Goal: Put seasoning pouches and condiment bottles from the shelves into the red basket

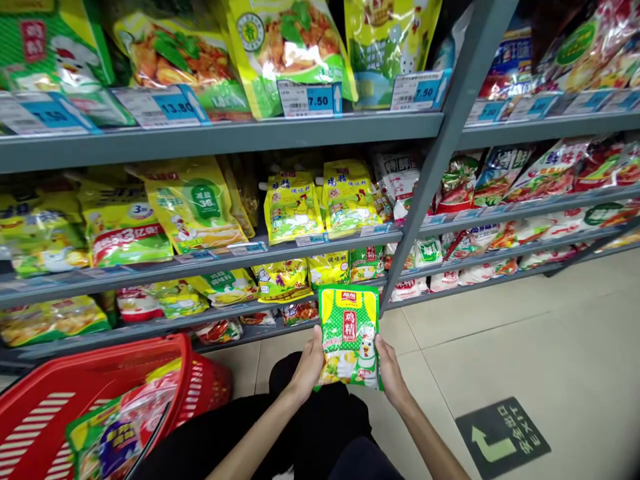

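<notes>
Between my two hands is a green and yellow seasoning packet (349,337), held upright with its front toward me. A cartoon chicken in a chef's hat and a red label are printed on it. My left hand (310,363) grips the packet's left edge, thumb on the front. On the opposite edge, my right hand (391,370) pinches it the same way. The fingers behind the packet are hidden. To the left of my legs stands a red shopping basket (205,380) with several colourful packets (120,433) inside.
Grey metal shelves (225,143) run across in front, stocked with several rows of yellow and green bags (195,207) above price tags (320,100). A slanting upright (425,180) divides the shelving. Tiled floor (480,340) lies right, bearing a dark exit sign (503,437).
</notes>
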Demonstrator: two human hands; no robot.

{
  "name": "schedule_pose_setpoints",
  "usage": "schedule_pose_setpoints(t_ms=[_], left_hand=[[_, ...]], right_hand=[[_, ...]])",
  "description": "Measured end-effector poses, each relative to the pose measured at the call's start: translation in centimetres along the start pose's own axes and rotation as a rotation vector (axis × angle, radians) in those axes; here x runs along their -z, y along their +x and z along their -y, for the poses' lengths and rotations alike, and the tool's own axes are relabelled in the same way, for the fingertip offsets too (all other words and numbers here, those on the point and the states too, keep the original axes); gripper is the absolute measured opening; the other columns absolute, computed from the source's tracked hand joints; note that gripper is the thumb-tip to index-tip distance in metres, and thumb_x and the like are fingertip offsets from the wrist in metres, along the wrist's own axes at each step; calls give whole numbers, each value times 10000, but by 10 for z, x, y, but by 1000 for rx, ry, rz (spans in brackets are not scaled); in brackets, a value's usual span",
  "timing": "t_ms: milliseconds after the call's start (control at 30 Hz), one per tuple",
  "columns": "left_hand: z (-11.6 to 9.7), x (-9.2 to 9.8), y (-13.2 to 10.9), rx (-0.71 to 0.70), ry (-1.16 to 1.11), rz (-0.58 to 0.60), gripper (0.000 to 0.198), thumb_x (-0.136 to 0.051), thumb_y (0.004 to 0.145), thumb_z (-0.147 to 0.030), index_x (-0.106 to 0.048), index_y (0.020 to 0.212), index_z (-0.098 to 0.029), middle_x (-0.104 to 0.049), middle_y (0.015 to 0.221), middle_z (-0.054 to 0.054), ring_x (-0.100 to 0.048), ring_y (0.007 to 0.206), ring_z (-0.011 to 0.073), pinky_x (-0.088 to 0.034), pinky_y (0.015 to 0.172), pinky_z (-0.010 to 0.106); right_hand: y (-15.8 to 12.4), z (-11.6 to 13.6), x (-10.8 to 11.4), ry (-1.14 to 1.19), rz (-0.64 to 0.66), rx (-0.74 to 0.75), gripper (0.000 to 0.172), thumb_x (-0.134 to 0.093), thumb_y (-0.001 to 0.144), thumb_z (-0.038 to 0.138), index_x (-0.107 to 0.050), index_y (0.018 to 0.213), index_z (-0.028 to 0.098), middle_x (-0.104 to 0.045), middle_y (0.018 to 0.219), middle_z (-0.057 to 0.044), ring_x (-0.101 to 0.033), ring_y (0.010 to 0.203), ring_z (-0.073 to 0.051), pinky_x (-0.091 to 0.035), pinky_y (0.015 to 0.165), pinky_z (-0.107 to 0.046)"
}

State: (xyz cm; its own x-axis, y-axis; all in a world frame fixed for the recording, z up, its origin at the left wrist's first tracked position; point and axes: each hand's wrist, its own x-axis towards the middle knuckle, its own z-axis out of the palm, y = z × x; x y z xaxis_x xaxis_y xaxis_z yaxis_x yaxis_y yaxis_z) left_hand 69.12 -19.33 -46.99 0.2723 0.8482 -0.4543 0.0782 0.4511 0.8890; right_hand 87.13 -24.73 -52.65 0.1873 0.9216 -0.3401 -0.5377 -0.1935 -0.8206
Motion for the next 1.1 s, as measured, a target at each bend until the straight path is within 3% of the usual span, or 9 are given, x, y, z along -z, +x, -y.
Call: schedule_pose_setpoints(t_ms=[233, 333, 467, 633, 800, 933, 1100], left_hand=[[-8, -11, -2, 4, -33, 7, 758, -463, 878, -767, -719, 1222, -143, -797, 1089, 132, -728, 1105, 324, -546, 1010, 428], [-7, -5, -9, -17, -73, -14, 775, -451, 878, -776, -717, 1220, -134, -789, 1115, 140, -718, 1125, 329, -541, 1020, 433], [15, 8, -13, 22, -89, -46, 832, -415, 872, -807, -712, 1204, -104, -794, 1073, 163, -740, 1068, 326, -561, 989, 453], [43, 18, -14, 51, -10, -51, 778, -482, 869, -776, -705, 1207, -112, -795, 1079, 157, -736, 1080, 310, -546, 1021, 437], [61, 14, -26, 67, -2, 19, 716, -579, 861, -713, -689, 1221, -104, -783, 1118, 163, -734, 1073, 306, -538, 1031, 453], [81, 12, -40, 12, -34, 93, 683, -728, 804, -621, -667, 1253, -110, -750, 1214, 160, -729, 1068, 295, -550, 1008, 437], [119, 4, -48, 62, -207, 54, 685, -760, 788, -600, -649, 1270, -127, -751, 1194, 162, -724, 1087, 290, -564, 1002, 441]], right_hand=[[3, 0, 12, -7, -187, -64, 631, -697, 763, 706, -736, 1098, 172, -778, 1158, -101, -734, 1021, -317, -606, 836, -394], [-1, 9, 4, -42, -116, -38, 625, -686, 772, 711, -742, 1085, 173, -773, 1172, -102, -723, 1047, -318, -591, 892, -402], [-8, 8, -7, -102, 89, -19, 602, -628, 827, 710, -762, 1050, 167, -794, 1097, -103, -714, 1063, -310, -560, 962, -404], [-15, -17, -3, -87, 187, 2, 543, -642, 866, 641, -727, 1169, 197, -792, 1116, -78, -715, 1073, -266, -541, 1008, -393], [-23, -44, 13, -6, 149, -148, 521, -676, 859, 588, -706, 1199, 193, -803, 1075, -73, -755, 976, -258, -572, 969, -425], [-35, -53, 26, -63, 137, -159, 516, -677, 860, 578, -698, 1207, 196, -795, 1112, -74, -753, 1002, -261, -577, 972, -418], [-51, -75, 35, -89, 122, -150, 508, -684, 853, 567, -685, 1207, 202, -795, 1103, -71, -758, 990, -263, -599, 929, -415]])
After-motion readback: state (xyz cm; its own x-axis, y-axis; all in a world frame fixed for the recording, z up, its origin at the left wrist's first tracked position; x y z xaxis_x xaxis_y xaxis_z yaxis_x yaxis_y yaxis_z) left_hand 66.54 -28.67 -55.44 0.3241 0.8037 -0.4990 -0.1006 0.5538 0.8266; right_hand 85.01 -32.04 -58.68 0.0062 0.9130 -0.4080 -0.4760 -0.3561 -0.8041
